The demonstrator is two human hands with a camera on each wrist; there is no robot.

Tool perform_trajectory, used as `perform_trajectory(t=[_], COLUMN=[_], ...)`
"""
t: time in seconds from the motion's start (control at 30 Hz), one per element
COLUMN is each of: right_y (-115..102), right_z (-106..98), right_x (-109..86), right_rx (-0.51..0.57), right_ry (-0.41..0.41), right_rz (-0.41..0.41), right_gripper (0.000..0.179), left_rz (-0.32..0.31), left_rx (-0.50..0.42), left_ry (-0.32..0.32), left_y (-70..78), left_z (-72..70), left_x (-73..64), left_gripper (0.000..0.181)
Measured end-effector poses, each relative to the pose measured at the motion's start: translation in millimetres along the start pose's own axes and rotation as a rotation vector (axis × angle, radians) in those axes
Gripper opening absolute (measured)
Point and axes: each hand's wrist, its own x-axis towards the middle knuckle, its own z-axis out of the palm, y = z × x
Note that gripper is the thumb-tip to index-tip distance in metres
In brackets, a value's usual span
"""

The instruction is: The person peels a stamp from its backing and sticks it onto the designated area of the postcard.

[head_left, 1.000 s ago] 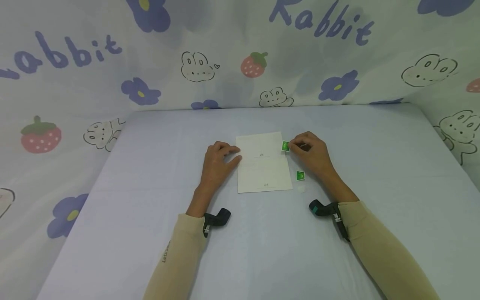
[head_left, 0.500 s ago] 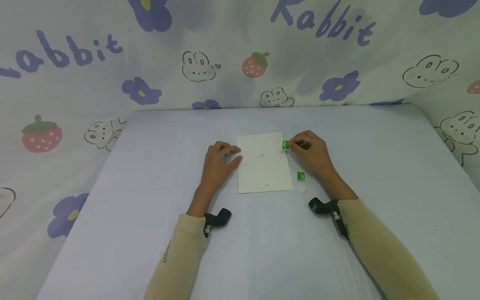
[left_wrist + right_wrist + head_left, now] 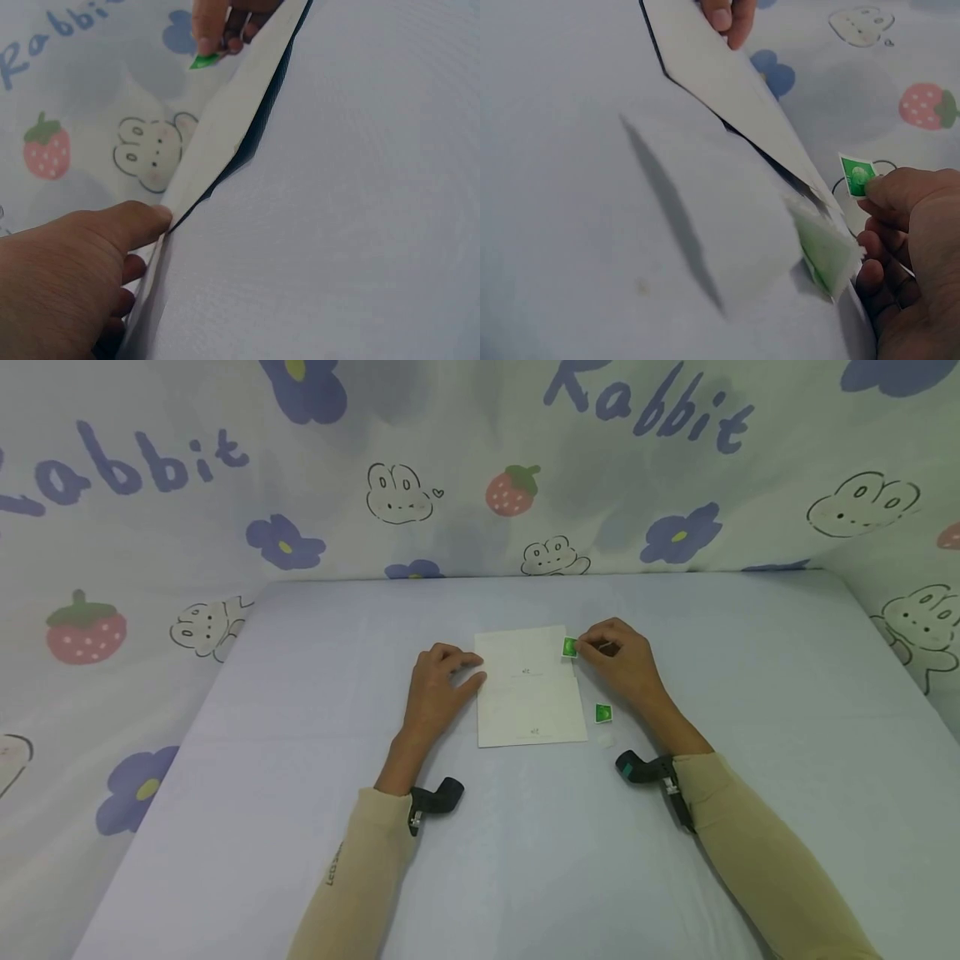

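A cream card [image 3: 528, 702] with tiny dark print in two places lies on the white table, dark on its underside. At its left edge rests my left hand [image 3: 435, 689], thumb and fingers spread apart and touching the edge. My right hand [image 3: 621, 660] pinches a small green stamp [image 3: 857, 176] between thumb and forefinger. In the head view that stamp [image 3: 570, 647] is over the card's upper right edge; whether it touches is unclear. A second green stamp [image 3: 603, 713] lies just right of the card, its edges curled up in the right wrist view.
A small pale translucent piece [image 3: 606, 740] lies below the second stamp; it looms large in the right wrist view. A white cloth [image 3: 450, 460] printed with rabbits, flowers and strawberries rises behind the table. Each wrist carries a black camera [image 3: 438, 796].
My right hand and the pinched stamp have shifted slightly up and towards the card. The left hand keeps its place on the card's edge; the second stamp has not moved.
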Motion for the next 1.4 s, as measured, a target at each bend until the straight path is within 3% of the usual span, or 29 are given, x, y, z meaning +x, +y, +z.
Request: perform_trajectory(t=[0.83,1.1,1.4], right_y=[5,3,4], right_z=[6,7,10], right_x=[18.0,20.8,32.1], right_rx=[-0.018,-0.026,-0.016], right_ry=[-0.010,-0.018,-0.025], right_rz=[-0.031,-0.022,-0.070], right_gripper=[0.019,0.019,0.017], left_rz=[0.031,0.014,0.022], left_rx=[-0.005,-0.007,-0.012], left_ry=[0.017,0.008,0.020], left_y=[-2.5,-1.1,1.6], left_z=[2.1,2.8,0.7], left_x=[1.6,1.1,1.2], left_gripper=[0.022,0.022,0.021])
